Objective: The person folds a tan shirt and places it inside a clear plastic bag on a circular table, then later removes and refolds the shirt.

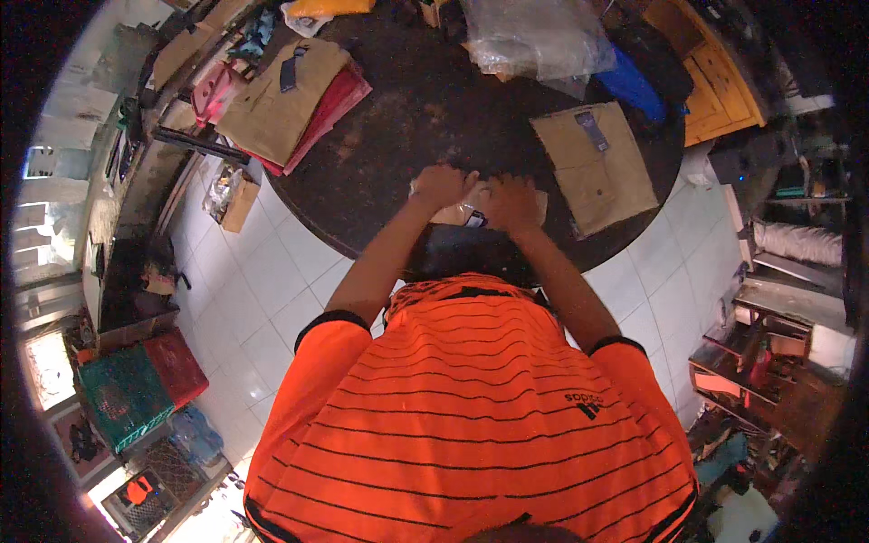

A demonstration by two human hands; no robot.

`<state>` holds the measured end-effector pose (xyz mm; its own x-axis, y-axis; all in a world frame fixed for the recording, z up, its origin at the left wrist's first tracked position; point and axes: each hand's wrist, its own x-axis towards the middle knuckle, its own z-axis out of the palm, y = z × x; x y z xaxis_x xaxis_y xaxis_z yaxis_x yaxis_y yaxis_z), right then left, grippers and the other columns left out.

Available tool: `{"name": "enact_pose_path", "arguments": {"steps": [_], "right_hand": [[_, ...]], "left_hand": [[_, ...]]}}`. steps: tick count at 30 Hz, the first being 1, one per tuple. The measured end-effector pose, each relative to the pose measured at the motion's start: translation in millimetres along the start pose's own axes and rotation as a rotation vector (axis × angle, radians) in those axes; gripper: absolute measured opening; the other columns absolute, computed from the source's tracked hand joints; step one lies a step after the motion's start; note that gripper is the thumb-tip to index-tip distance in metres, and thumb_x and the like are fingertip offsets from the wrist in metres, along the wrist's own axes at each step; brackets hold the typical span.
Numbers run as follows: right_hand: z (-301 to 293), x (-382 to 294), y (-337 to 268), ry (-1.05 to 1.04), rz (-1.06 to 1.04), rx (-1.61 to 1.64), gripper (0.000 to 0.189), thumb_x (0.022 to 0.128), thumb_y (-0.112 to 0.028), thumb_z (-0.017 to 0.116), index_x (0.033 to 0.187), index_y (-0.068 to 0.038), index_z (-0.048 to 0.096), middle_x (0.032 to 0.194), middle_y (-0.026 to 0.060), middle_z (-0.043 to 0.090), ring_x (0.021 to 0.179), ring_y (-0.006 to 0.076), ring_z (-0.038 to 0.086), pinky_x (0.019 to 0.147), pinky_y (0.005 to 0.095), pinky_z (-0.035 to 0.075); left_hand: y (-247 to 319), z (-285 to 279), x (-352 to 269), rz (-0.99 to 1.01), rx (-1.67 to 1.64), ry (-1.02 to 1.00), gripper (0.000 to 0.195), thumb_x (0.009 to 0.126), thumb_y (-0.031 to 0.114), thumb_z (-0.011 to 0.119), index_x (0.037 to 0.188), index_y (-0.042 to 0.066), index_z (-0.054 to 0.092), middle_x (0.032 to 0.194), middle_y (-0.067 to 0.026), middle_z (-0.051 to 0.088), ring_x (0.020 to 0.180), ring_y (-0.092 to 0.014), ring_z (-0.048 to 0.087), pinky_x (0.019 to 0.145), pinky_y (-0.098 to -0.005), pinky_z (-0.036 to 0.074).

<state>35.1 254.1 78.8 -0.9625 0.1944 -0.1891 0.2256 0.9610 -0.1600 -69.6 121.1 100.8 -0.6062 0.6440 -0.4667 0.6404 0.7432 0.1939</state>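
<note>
Both of my hands are on a small folded tan garment point(451, 214) at the near edge of a dark round table point(407, 122); part of it looks wrapped in clear plastic, and a dark tag shows between the hands. My left hand point(441, 184) bends over its left part. My right hand point(510, 202) lies over its right part. The fingertips of both are hard to make out, so their grip is unclear. To the right lies a flat folded tan garment point(604, 170) with a dark tag. At the left, another tagged tan garment point(278, 102) rests on red folded cloth point(329, 112).
Clear plastic bags point(540, 37) and a blue item point(631, 81) lie at the table's far right. A wooden cabinet point(723, 88) stands beyond. On the tiled floor at left is a cardboard box point(239, 202); a green crate point(125, 390) is at lower left.
</note>
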Motion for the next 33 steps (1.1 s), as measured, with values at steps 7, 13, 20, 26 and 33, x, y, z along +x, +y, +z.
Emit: {"name": "enact_pose_path", "arguments": {"steps": [7, 13, 20, 26, 33], "right_hand": [[24, -16, 3, 0.504, -0.034, 0.063, 0.036, 0.084, -0.032, 0.054, 0.108, -0.006, 0.061, 0.112, 0.0141, 0.060, 0.101, 0.0329, 0.056, 0.091, 0.0492, 0.039], [31, -7, 9, 0.426, -0.011, 0.221, 0.040, 0.085, -0.038, 0.052, 0.106, -0.005, 0.062, 0.107, 0.0143, 0.062, 0.100, 0.0337, 0.057, 0.089, 0.0511, 0.039], [20, -7, 8, 0.291, 0.014, 0.112, 0.043, 0.085, -0.044, 0.049, 0.106, -0.010, 0.063, 0.097, 0.0129, 0.061, 0.088, 0.0313, 0.056, 0.077, 0.0484, 0.040], [29, -6, 10, 0.388, -0.013, 0.110, 0.038, 0.085, -0.042, 0.050, 0.102, -0.011, 0.064, 0.091, 0.0095, 0.060, 0.083, 0.0283, 0.056, 0.074, 0.0448, 0.040], [27, -5, 9, 0.396, 0.003, 0.087, 0.038, 0.084, -0.042, 0.051, 0.100, -0.010, 0.064, 0.089, 0.0095, 0.058, 0.084, 0.0279, 0.056, 0.072, 0.0443, 0.040]], "left_hand": [[-33, 87, 29, 0.159, -0.076, 0.321, 0.050, 0.094, 0.042, 0.031, 0.100, 0.006, 0.066, 0.115, -0.0180, 0.060, 0.110, -0.030, 0.055, 0.090, -0.0422, 0.046], [-12, 45, 20, 0.081, -0.195, 0.259, 0.043, 0.093, 0.038, 0.036, 0.102, 0.006, 0.063, 0.107, -0.0153, 0.060, 0.106, -0.031, 0.055, 0.092, -0.0419, 0.044], [-13, 49, 18, 0.080, -0.205, 0.306, 0.039, 0.094, 0.037, 0.036, 0.098, 0.007, 0.061, 0.103, -0.0139, 0.059, 0.102, -0.031, 0.056, 0.088, -0.0415, 0.046], [-15, 63, 21, 0.141, -0.237, 0.455, 0.032, 0.092, 0.032, 0.042, 0.092, 0.007, 0.061, 0.093, -0.0145, 0.059, 0.090, -0.032, 0.059, 0.081, -0.0406, 0.049], [-20, 63, 27, 0.227, -0.233, 0.477, 0.031, 0.091, 0.030, 0.043, 0.088, 0.006, 0.062, 0.089, -0.0147, 0.060, 0.086, -0.033, 0.059, 0.079, -0.0419, 0.049]]}}
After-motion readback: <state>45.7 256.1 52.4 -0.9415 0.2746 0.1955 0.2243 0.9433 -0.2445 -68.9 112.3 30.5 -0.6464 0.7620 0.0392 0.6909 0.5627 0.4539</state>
